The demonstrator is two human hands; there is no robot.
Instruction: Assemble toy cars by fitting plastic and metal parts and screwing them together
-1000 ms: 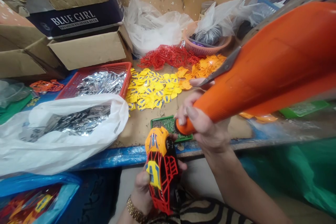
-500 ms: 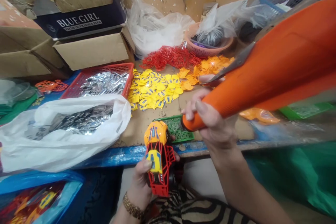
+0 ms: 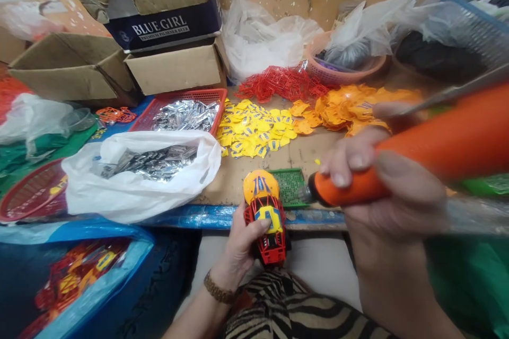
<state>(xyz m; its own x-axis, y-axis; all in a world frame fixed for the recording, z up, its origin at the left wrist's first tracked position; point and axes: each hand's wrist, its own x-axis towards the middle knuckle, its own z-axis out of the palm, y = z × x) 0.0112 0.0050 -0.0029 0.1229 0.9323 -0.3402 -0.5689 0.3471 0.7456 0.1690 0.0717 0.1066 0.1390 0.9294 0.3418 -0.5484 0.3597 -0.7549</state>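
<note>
My left hand (image 3: 242, 238) grips a toy car (image 3: 265, 217) with a red cage body, a yellow roof piece and an orange hood, held just below the bench's blue front edge. My right hand (image 3: 382, 185) is wrapped round the orange body of a powered screwdriver (image 3: 417, 159), which lies nearly level with its tip pointing left, close to the car's right side. A small green tray (image 3: 292, 186) of tiny screws sits on the bench right behind the car.
On the bench lie yellow parts (image 3: 254, 130), orange parts (image 3: 353, 103), red cage frames (image 3: 282, 83), a red basket of silver pieces (image 3: 185, 114) and a white bag of silver pieces (image 3: 151, 169). Cardboard boxes (image 3: 167, 26) stand behind. A blue bag of finished cars (image 3: 79, 275) sits lower left.
The view has swung left and closer. My left hand turned the car so that its top faces up. The screwdriver dropped from a steep slant to nearly level.
</note>
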